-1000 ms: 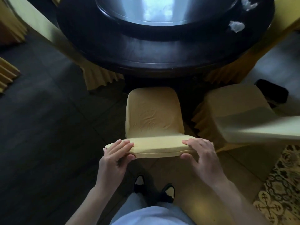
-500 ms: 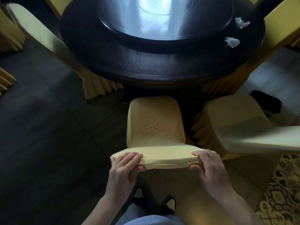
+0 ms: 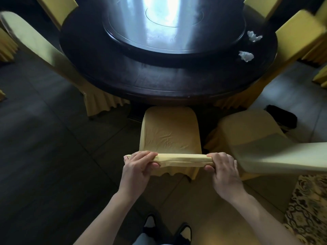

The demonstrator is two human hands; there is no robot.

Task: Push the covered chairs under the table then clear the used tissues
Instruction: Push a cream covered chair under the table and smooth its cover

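Note:
A chair in a yellow cover (image 3: 169,131) stands right in front of me, its seat's far edge at the rim of the round dark table (image 3: 123,75). My left hand (image 3: 138,168) grips the left end of the chair's backrest top. My right hand (image 3: 223,168) grips the right end. Two crumpled white tissues lie on the table's right side, one nearer (image 3: 246,56) and one farther (image 3: 254,36).
A second covered chair (image 3: 256,138) stands out from the table at my right. More yellow-covered chairs ring the table on the left (image 3: 35,45) and the right (image 3: 297,32). A glass turntable (image 3: 173,23) fills the table's middle. A dark bin (image 3: 281,115) and a patterned rug (image 3: 311,209) are on the right.
The chair has slid forward toward the table with both hands on its backrest, and my fingers have wrapped tighter around the top. My view has moved closer, showing more of the table.

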